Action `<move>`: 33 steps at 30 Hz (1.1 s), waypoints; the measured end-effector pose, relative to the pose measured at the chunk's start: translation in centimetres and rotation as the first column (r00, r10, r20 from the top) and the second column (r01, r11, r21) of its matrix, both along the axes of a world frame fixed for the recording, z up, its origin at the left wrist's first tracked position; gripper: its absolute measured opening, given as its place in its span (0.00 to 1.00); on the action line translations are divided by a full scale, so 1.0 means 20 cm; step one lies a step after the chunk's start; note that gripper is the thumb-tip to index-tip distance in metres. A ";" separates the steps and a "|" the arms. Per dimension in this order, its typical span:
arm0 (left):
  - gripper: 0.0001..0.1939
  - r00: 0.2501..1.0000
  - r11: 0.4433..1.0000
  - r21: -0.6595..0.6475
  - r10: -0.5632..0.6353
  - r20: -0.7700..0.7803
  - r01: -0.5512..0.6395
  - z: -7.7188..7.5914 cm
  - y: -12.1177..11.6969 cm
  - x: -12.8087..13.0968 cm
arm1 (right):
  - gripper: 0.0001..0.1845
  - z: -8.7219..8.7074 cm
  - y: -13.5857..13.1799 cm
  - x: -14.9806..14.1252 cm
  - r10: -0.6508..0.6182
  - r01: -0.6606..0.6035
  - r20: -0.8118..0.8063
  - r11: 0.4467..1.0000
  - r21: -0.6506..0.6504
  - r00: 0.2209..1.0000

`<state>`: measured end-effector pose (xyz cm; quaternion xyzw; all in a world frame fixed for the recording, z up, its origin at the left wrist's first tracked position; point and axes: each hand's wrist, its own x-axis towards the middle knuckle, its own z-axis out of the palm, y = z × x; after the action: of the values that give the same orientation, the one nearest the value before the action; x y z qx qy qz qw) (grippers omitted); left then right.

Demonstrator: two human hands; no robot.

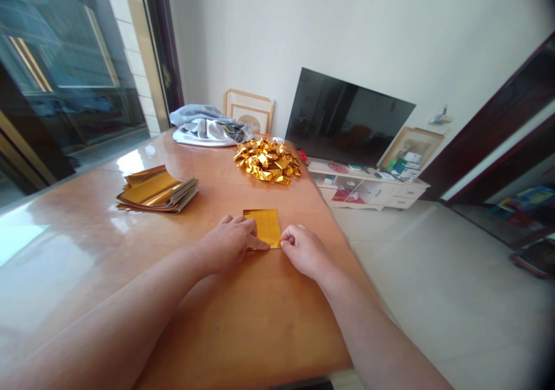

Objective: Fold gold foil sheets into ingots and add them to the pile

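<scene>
A square sheet of gold foil paper lies flat on the wooden table between my hands. My left hand rests over its left side, fingers stretched out, with the thumb on the near edge. At the sheet's near right corner, my right hand has its thumb and index finger pinched together on the paper. The left edge of the sheet is partly hidden under my left fingers.
A stack of gold foil sheets lies to the left. Farther back sits a heap of folded gold foil pieces, with bundled cloth behind it. Beyond the table's right edge stand a television and a low white cabinet.
</scene>
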<state>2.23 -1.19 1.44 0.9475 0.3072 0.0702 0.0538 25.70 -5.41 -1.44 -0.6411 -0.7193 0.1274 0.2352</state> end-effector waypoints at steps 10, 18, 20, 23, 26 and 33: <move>0.19 1.000 0.998 0.054 -0.019 -0.009 0.020 0.02 -0.02 0.00 | 0.19 0.14 -0.15 -0.03 0.148 -0.143 0.199 0.989 -0.039 0.969; 0.17 1.000 0.998 0.064 -0.011 -0.026 0.013 0.04 -0.03 0.01 | 0.26 0.23 -0.24 -0.06 0.193 -0.101 0.458 0.971 -0.216 0.868; 0.18 0.999 0.997 0.070 -0.011 -0.038 0.014 0.04 -0.03 0.01 | 0.26 0.25 -0.25 -0.06 0.195 -0.089 0.485 0.968 -0.233 0.853; 0.18 0.998 0.996 0.084 -0.008 -0.060 0.013 0.05 -0.03 0.01 | 0.26 0.26 -0.26 -0.06 0.184 -0.062 0.517 0.968 -0.244 0.836; 0.18 0.998 0.995 0.095 -0.011 -0.062 0.017 0.04 -0.03 0.01 | 0.25 0.27 -0.26 -0.05 0.160 -0.037 0.510 0.970 -0.242 0.845; 0.19 0.999 0.994 0.108 -0.015 -0.051 0.021 0.02 -0.02 0.01 | 0.15 0.28 -0.22 -0.01 0.081 -0.037 0.320 0.989 -0.140 0.944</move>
<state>2.43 -1.59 1.75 0.9532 0.2956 0.0628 -0.0049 25.57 -9.81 4.19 -0.6456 -0.7571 0.0745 0.0665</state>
